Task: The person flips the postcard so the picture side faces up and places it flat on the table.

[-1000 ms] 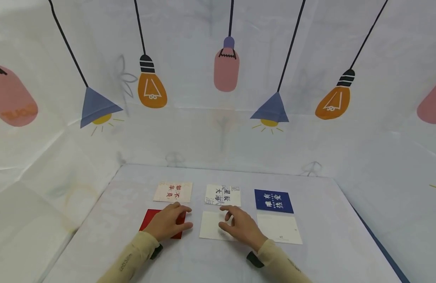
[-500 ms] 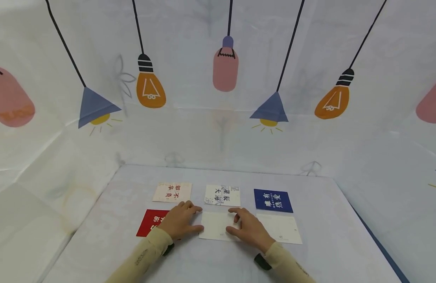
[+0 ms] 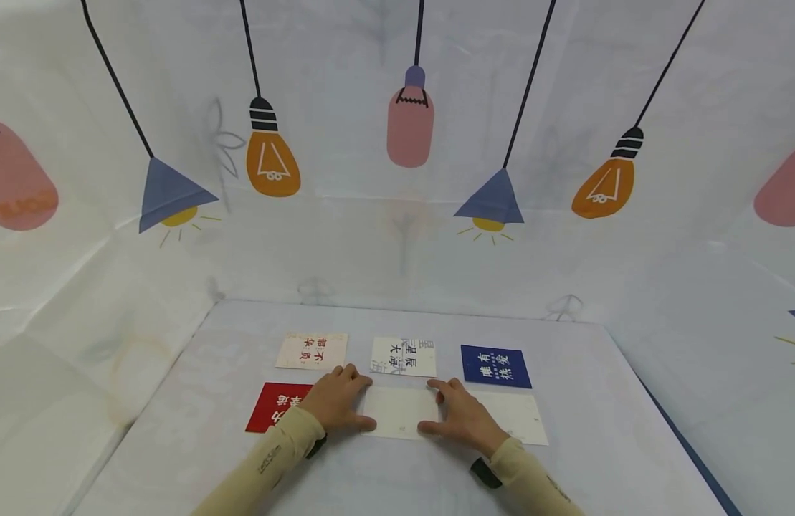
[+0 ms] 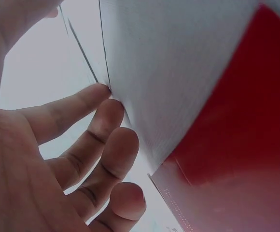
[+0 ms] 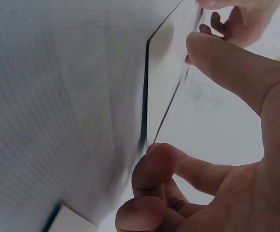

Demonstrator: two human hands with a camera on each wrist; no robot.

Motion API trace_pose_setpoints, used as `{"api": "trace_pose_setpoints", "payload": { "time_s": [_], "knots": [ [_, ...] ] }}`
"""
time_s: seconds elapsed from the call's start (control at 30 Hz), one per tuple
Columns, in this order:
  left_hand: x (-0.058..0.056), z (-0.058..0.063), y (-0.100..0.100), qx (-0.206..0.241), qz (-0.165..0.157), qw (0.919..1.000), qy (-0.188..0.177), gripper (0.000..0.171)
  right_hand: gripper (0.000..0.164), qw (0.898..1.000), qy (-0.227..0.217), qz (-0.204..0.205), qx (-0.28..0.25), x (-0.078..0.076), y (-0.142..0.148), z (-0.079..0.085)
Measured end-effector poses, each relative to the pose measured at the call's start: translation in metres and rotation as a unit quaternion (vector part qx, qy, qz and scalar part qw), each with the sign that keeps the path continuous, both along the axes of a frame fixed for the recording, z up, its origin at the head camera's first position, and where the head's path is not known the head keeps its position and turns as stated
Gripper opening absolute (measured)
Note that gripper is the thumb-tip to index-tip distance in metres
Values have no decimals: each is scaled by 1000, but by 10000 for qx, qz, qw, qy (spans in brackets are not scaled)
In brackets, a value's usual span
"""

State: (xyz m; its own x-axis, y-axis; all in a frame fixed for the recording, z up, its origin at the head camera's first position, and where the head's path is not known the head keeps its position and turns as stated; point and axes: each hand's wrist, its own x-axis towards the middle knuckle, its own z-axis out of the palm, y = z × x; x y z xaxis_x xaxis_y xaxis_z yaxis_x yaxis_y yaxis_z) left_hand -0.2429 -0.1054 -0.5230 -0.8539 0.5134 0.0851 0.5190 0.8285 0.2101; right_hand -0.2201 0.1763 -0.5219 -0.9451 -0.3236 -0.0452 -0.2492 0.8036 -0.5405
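A blank white card (image 3: 400, 412) lies in the near row's middle, small print at its lower edge. At its left edge is my left hand (image 3: 339, 401), thumb and fingers spread along that side. My right hand (image 3: 464, 416) is at the right edge, thumb near the lower corner and index finger by the upper corner. In the right wrist view the white card (image 5: 164, 72) shows in a slant between thumb and index finger. A red card (image 3: 277, 406) with white characters lies left of my left hand, partly covered by it; it fills the right of the left wrist view.
A far row holds a cream card (image 3: 312, 350) with red characters, a white card with black characters (image 3: 403, 356) and a blue card (image 3: 497, 366). Another blank white card (image 3: 520, 416) lies partly behind my right hand. A white wall sheet (image 3: 345, 251) with printed lamps closes the back.
My left hand has moved right, off the red card to the blank middle card's left edge. My right hand has shifted right to that card's right edge.
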Motion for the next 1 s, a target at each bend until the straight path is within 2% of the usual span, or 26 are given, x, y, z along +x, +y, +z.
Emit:
{"api": "trace_pose_setpoints", "payload": {
  "time_s": [0.13, 0.4, 0.53, 0.67, 0.87, 1.0],
  "knots": [
    [-1, -1, 0, 8, 29, 10000, -67, 70, 86, 9998, -95, -7, 155, 0, 1, -2],
    [-1, 0, 1, -76, 40, 9999, -53, 71, 82, 9998, -148, -41, 109, -2, 3, -5],
    [-1, -1, 0, -131, 73, 9999, 39, 73, 82, 9999, -1, -23, 120, -2, 4, -8],
    [0, 0, 1, -50, 253, 9996, 76, 71, 81, 9997, 183, -59, 138, 0, 2, -7],
    [3, 2, 1, 589, 661, 9960, -106, 55, 81, 9993, 268, -185, 199, 1, 1, -7],
    [2, 0, 0, 1165, 849, 9871, -693, 51, 82, 9991, 267, -268, 175, 3, 0, -7]
  ]
}}
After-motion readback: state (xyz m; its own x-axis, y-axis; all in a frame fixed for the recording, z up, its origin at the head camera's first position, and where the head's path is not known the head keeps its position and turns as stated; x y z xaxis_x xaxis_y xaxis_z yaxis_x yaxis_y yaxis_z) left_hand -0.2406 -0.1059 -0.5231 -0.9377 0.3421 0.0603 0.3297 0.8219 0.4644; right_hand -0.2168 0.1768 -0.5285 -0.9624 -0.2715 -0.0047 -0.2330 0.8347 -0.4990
